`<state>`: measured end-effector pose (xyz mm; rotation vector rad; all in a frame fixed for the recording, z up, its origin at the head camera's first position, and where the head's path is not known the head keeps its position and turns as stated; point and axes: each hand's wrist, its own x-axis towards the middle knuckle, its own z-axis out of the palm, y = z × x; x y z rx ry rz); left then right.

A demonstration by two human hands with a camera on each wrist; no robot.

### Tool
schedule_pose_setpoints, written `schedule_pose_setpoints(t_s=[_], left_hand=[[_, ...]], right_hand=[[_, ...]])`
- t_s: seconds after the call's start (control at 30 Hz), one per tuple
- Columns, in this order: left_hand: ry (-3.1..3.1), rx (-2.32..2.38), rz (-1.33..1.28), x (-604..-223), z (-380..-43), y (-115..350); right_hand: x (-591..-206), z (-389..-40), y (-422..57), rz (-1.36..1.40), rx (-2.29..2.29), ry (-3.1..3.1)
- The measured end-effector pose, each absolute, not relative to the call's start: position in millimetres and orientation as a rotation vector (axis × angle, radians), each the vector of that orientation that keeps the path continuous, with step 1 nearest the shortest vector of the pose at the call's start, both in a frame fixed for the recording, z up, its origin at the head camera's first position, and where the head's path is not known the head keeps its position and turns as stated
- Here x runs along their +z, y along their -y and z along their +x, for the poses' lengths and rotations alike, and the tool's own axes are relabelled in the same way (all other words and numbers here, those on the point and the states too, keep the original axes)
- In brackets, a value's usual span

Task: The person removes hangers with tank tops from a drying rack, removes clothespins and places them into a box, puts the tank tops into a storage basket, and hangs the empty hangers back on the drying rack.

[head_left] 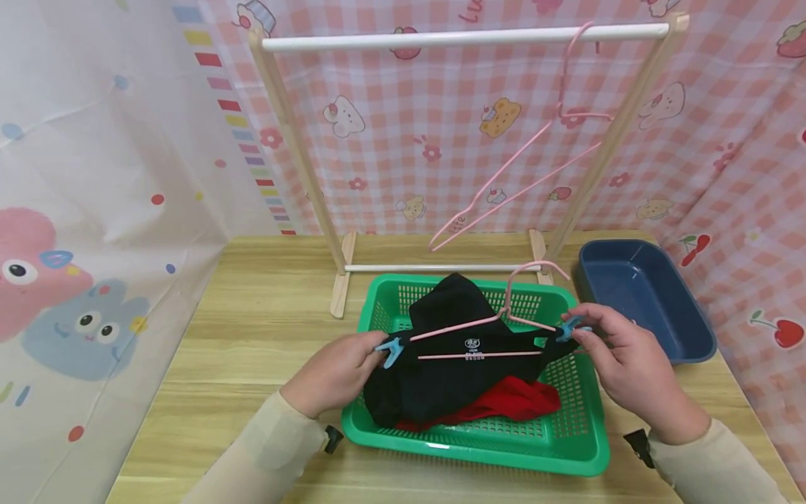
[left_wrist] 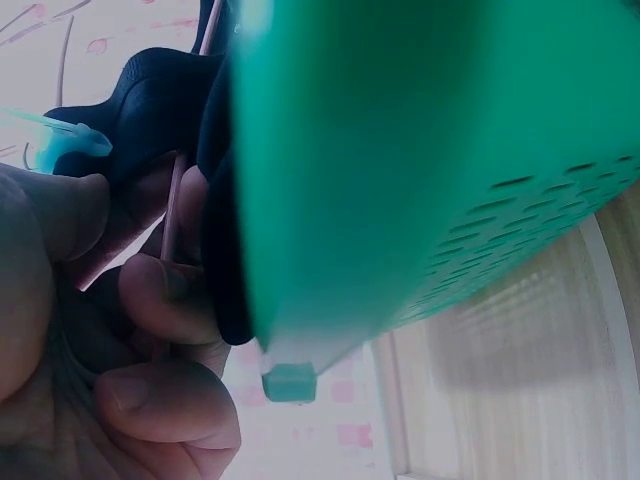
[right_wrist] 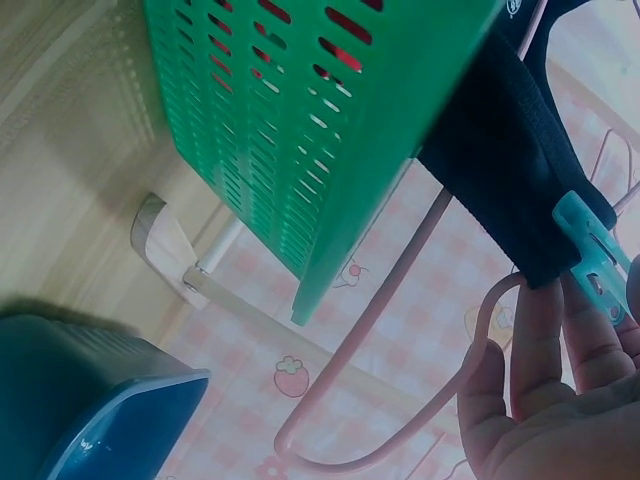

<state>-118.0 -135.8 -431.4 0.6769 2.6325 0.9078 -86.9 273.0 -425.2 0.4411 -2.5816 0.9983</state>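
A black garment (head_left: 441, 381) with a small white print hangs on a pink clothes hanger (head_left: 458, 327), low over a green basket (head_left: 576, 448). Blue clothespins clip it near both hanger ends. My left hand (head_left: 334, 374) is at the left end; in the left wrist view its fingers (left_wrist: 165, 300) curl round the pink hanger bar, the thumb near the left clothespin (left_wrist: 75, 142). At the other end my right hand (head_left: 632, 367) pinches the right clothespin (right_wrist: 590, 255), its fingers touching the black cloth in the right wrist view.
A red cloth (head_left: 519, 400) lies in the basket under the black garment. Behind stands a wooden rack with a white rail (head_left: 466, 38), where another pink hanger (head_left: 504, 168) hangs at the right. A dark blue basin (head_left: 648, 294) sits right of the basket on the wooden table (head_left: 208, 350).
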Motion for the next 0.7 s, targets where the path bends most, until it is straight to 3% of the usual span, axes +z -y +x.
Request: schedule_pose_setpoints(t_s=[0.7], left_hand=[[-2.638, 0.912, 0.681, -429.2, -117.5, 134.5]], right_hand=[[-423.5, -84.2, -273.1, 0.391, 0.984, 2.566]])
